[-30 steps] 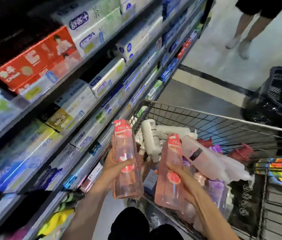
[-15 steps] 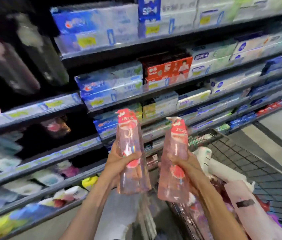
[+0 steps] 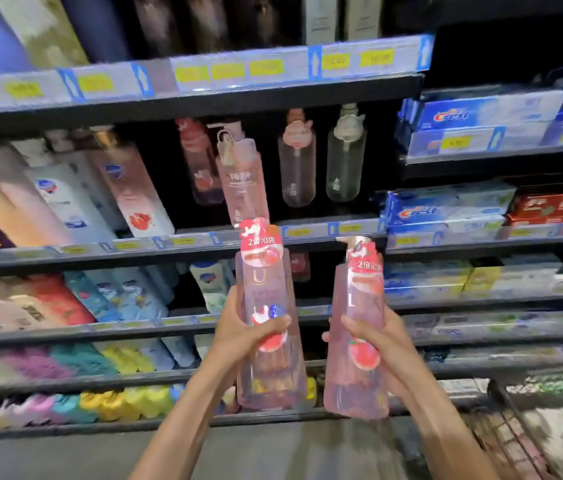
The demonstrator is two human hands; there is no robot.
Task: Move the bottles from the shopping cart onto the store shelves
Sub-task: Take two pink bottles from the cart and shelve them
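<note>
Nearest to us, our left hand (image 3: 245,336) wraps its fingers and thumb round the middle of a pink bottle (image 3: 268,317), and our right hand (image 3: 377,344) grips a second pink bottle (image 3: 356,341) the same way, thumb across its front label. Both bottles stand upright in the air, side by side and apart from each other, each with a red-and-white collar round its pump top. We hold them in front of the store shelves, touching none of them.

At the lower right corner the wire edge of the shopping cart (image 3: 512,441) shows, blurred.

Behind the bottles runs the shelf edge (image 3: 307,232) with its yellow price tags. On that shelf stands a row of similar bottles: a pink one (image 3: 243,181) just above our left-hand bottle, a darker pink one behind it to the left, then a pale pink one (image 3: 296,164) and a clear greenish one (image 3: 346,157) to the right. White and pink pump bottles (image 3: 65,195) lean further left. To the right, toothpaste boxes (image 3: 446,116) in blue and red fill the neighbouring shelves. Lower shelves carry colourful packs, too blurred to tell apart.
</note>
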